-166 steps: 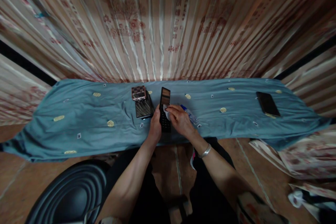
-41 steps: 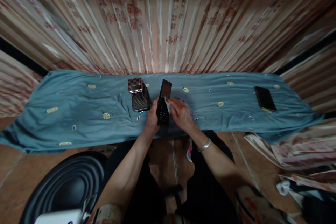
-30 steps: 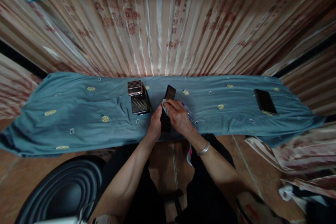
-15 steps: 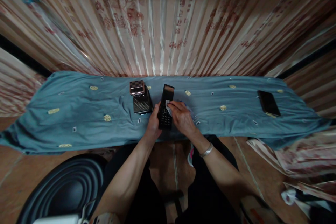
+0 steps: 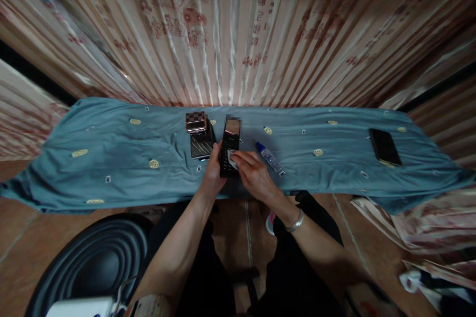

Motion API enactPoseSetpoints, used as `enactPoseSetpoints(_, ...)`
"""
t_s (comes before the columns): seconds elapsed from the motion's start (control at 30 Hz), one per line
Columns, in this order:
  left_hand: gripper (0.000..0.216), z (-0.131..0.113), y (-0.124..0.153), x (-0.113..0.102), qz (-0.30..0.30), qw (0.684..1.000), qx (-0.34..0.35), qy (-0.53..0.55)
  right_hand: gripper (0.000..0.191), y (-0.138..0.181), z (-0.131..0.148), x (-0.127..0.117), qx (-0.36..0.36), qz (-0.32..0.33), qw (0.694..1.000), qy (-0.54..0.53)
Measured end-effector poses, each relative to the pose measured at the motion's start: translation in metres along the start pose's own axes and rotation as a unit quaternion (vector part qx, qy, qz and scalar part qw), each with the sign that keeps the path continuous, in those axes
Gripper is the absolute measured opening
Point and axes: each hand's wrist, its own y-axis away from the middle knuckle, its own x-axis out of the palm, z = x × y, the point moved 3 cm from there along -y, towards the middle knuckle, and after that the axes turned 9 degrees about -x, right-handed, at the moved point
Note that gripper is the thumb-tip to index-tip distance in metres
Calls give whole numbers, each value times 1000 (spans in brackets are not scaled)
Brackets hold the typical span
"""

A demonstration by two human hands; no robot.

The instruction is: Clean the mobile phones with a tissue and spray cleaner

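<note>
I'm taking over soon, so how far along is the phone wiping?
Done: nothing can be told as finished. In hand: the left hand holds the black flip phone while the right hand presses a white wipe on its keypad. Left, probably: the silver flip phone beside it and the smartphone far right lie untouched on the blue cloth.

We are sitting in what is looking like a room at home: a pleated satin curtain [image 5: 230, 34] is hanging behind a narrow table, a blue patterned cloth [image 5: 111, 158] is covering it, and brown floor tiles [image 5: 15, 228] are showing below.
</note>
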Motion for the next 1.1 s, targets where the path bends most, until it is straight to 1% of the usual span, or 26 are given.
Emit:
enactPoseSetpoints(0.2,42,-1,-5,-6,-14,1000,-5,-26,45,3,19,1,-34,6,999,-22)
enactPoseSetpoints(0.33,44,2,-6,-4,-30,999,-13,-26,42,2,23,3,-48,-3,999,-12)
enactPoseSetpoints(0.43,43,7,-6,3,-24,1000,-8,-19,41,-1,17,4,-37,1,999,-7)
enactPoseSetpoints(0.57,35,15,-5,12,-23,1000,2,5,44,-7,-1,1,-7,-2,1000,3)
enactPoseSetpoints(0.67,35,21,-4,16,-15,1000,-16,14,43,-10,-13,-2,8,-2,1000,18)
enactPoseSetpoints(0.77,35,24,-4,18,-11,1000,-25,13,43,-11,-17,-3,14,1,1000,20)
enactPoseSetpoints(0.87,33,23,-4,19,-33,999,-16,26,43,-10,-12,-3,8,-1,1000,0)
enactPoseSetpoints(0.97,34,19,-5,19,-50,999,0,13,42,-8,0,-2,-11,-13,1000,-24)
enactPoseSetpoints(1.1,39,11,-4,22,-33,999,20,-9,41,-4,10,0,-24,-23,998,-44)
